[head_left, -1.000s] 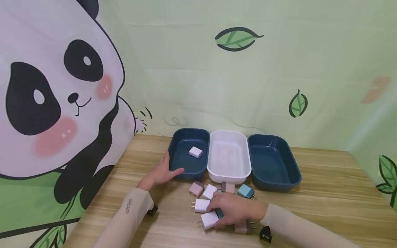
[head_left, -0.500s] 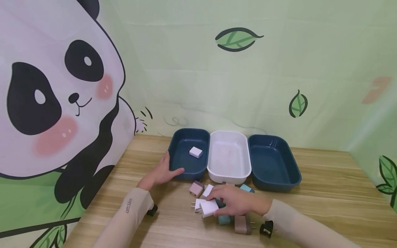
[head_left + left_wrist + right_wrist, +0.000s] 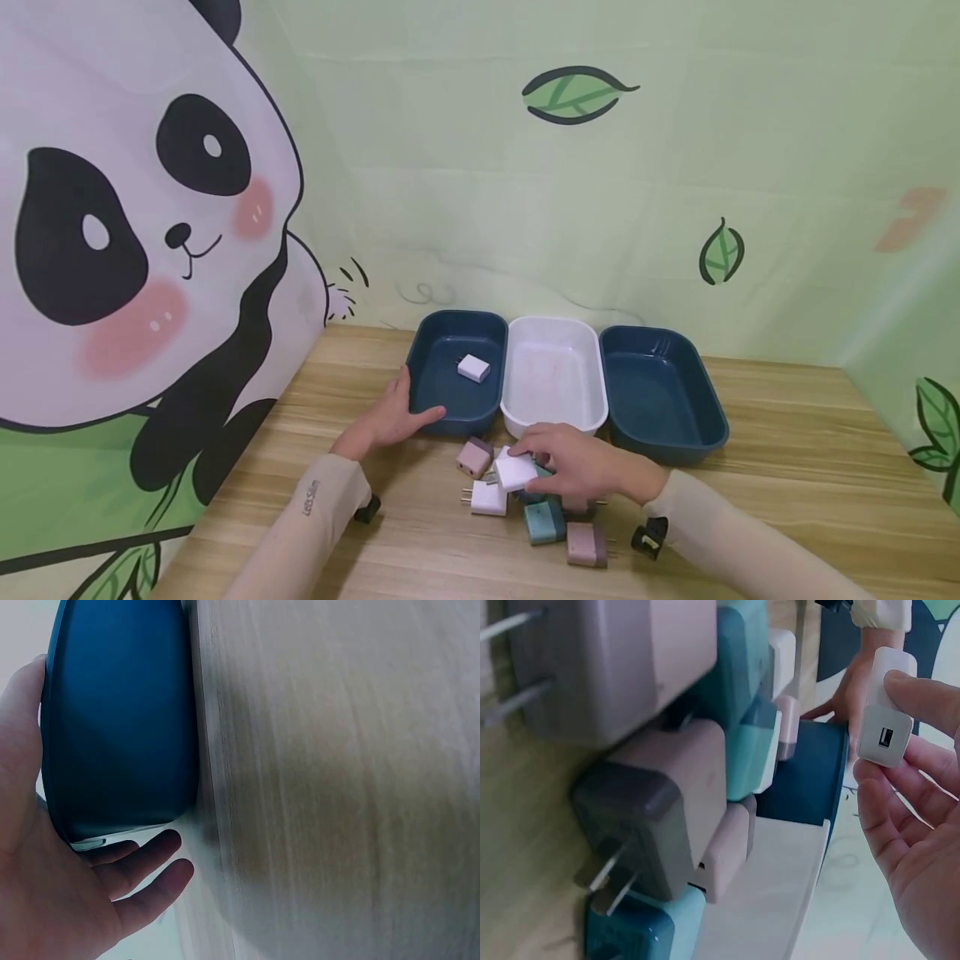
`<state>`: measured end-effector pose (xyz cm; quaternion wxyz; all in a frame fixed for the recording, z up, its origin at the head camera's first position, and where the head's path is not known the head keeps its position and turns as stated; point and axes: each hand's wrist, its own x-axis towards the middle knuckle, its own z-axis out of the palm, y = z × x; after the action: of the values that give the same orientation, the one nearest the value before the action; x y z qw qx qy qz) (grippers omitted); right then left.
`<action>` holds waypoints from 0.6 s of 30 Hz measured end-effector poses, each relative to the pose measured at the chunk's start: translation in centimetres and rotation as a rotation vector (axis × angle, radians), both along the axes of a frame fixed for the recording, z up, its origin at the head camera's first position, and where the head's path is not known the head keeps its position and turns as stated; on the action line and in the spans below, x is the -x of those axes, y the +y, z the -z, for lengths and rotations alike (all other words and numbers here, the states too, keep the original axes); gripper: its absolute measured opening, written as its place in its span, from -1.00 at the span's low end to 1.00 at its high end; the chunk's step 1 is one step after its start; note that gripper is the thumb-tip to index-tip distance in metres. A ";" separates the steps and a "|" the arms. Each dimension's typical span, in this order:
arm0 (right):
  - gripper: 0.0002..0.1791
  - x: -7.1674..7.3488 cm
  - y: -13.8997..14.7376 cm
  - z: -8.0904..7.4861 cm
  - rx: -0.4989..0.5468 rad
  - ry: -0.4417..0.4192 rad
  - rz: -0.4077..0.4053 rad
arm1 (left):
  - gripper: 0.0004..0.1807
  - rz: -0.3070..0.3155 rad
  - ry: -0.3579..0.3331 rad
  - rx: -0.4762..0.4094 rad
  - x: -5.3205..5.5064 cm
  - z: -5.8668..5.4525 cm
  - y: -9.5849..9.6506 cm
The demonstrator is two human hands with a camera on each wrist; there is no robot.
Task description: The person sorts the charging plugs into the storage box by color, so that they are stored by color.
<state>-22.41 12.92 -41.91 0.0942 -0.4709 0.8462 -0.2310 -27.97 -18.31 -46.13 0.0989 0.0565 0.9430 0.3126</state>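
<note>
My right hand (image 3: pixel 577 461) holds a white USB charger (image 3: pixel 515 472) between thumb and fingers, above the group of chargers. In the right wrist view the held charger (image 3: pixel 885 735) shows its USB port, and the thumb lies on its side. My left hand (image 3: pixel 386 417) rests at the near left corner of the left dark blue tray (image 3: pixel 457 423), thumb on the near wall, fingers along the outer side. Another white charger (image 3: pixel 473 368) lies inside that tray. Below the right hand are a white charger (image 3: pixel 489 498), a teal one (image 3: pixel 544 522) and a pink one (image 3: pixel 586 544).
A white tray (image 3: pixel 553 379) and a second dark blue tray (image 3: pixel 663 400) stand right of the left tray, side by side. Another pink charger (image 3: pixel 474 457) lies before the left tray. More chargers are partly hidden under the right hand. A panda-print cloth (image 3: pixel 420 208) hangs behind.
My right hand has lifted the white charger off the table and moved it away from me, toward the trays, uncovering the teal charger. The left hand has stayed still.
</note>
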 end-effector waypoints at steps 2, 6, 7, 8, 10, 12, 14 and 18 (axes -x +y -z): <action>-0.57 0.3 0.1 -0.1 0.018 0.001 0.010 | 0.22 0.000 -0.001 0.000 0.0 0.0 0.0; -0.58 1.0 0.2 -0.2 0.055 0.020 0.021 | 0.22 -0.002 0.002 -0.003 0.1 0.0 0.0; -0.59 1.1 0.3 -0.2 0.062 0.029 0.021 | 0.23 -0.002 0.002 0.000 0.0 -0.1 0.0; -0.59 1.3 0.4 -0.2 0.067 0.036 0.025 | 0.23 -0.001 0.003 0.005 0.0 -0.1 0.0; -0.59 1.6 0.5 -0.3 0.074 0.047 0.038 | 0.23 0.000 0.001 0.013 0.0 -0.1 0.0; -0.59 1.9 0.6 -0.4 0.073 0.047 0.060 | 0.24 -0.001 -0.002 0.015 0.0 -0.1 0.0; -0.59 2.1 0.7 -0.6 0.073 0.039 0.089 | 0.23 -0.001 -0.002 0.012 0.0 0.0 0.0; -0.59 2.7 0.7 -0.8 0.069 0.022 0.132 | 0.23 -0.002 0.000 0.000 0.0 0.0 0.0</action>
<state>-25.08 13.61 -41.06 0.0530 -0.4198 0.8678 -0.2606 -27.96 -18.27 -46.10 0.0987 0.0555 0.9431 0.3126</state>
